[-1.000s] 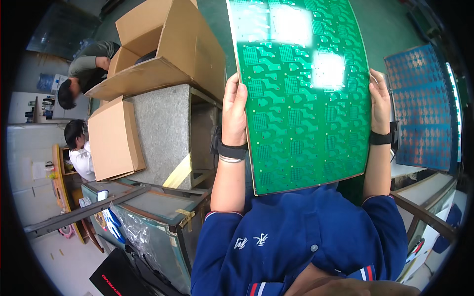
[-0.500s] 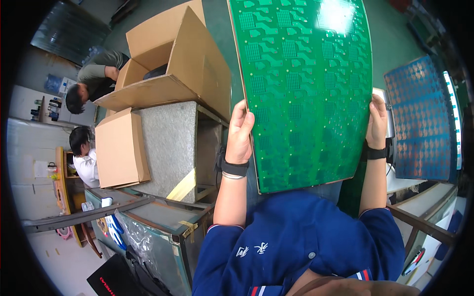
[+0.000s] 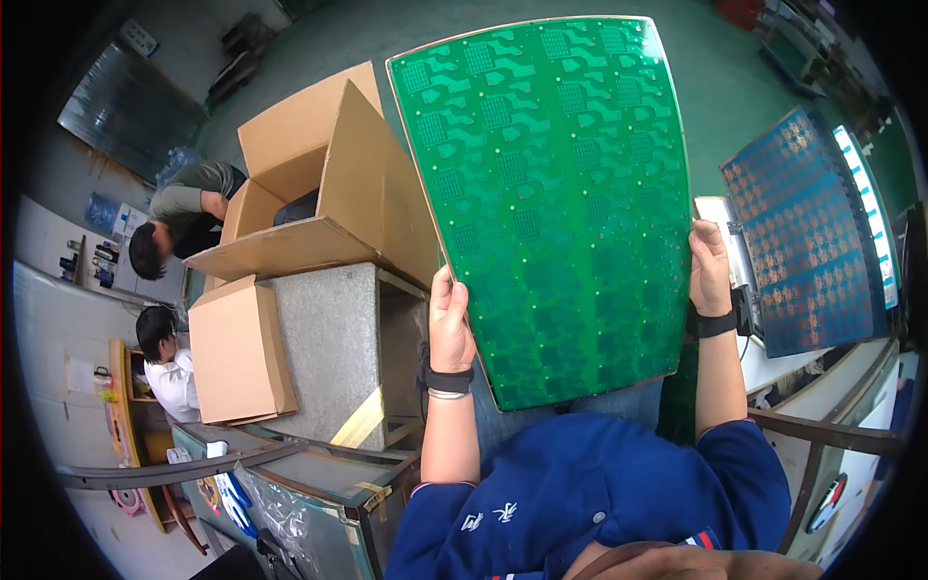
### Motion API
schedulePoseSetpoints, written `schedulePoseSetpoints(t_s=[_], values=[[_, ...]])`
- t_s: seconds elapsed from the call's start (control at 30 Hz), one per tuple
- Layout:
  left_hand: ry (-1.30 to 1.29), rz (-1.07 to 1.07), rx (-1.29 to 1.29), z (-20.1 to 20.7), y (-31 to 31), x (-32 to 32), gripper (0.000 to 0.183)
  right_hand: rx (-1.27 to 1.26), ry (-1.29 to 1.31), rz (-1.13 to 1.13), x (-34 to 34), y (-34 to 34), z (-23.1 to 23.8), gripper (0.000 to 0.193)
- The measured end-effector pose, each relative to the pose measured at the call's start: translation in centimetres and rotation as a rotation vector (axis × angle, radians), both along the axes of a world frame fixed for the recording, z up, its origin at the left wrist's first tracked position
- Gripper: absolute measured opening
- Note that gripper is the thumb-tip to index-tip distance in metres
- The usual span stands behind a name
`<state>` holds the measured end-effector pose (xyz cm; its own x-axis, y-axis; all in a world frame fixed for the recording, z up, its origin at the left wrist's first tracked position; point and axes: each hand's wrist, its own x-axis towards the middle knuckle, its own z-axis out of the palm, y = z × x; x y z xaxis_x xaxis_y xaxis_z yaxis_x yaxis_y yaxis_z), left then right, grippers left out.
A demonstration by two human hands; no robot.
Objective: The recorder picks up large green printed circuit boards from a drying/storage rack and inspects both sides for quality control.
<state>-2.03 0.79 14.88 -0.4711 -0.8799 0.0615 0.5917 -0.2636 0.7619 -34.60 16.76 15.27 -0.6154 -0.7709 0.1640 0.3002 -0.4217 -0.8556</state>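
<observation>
One large green circuit board panel (image 3: 556, 203) fills the centre and upper middle of the frame, held up by two hands. The left hand (image 3: 449, 324) has its fingers clamped on the panel's lower left edge; the right hand (image 3: 709, 269) grips the lower right edge likewise, both forearms raised. Two cardboard boxes sit left: an open one (image 3: 319, 184) and a closed one (image 3: 237, 353). One blue panel (image 3: 807, 237) stands at right.

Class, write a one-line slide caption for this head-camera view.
A person's left hand and right hand hold up a large green circuit panel by its side edges, beside an open cardboard box.
</observation>
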Motion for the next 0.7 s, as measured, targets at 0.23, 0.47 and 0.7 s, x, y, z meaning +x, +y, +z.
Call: schedulePoseSetpoints(t_s=[0.23, 0.47, 0.7], values=[[0.000, 0.010, -0.005, -0.1, -0.1, -0.3, 0.027, 0.016, -0.025, 0.011, -0.6, 0.2, -0.8, 0.019], [-0.003, 0.021, 0.015, -0.4, 0.0, -0.3, 0.028, 0.039, 0.035, -0.007, -0.1, 0.3, -0.3, 0.020], [0.096, 0.001, 0.131, -0.8, -1.2, -0.2, 0.023, 0.002, -0.085, 0.293, 2.1, -0.9, 4.4, 0.054]])
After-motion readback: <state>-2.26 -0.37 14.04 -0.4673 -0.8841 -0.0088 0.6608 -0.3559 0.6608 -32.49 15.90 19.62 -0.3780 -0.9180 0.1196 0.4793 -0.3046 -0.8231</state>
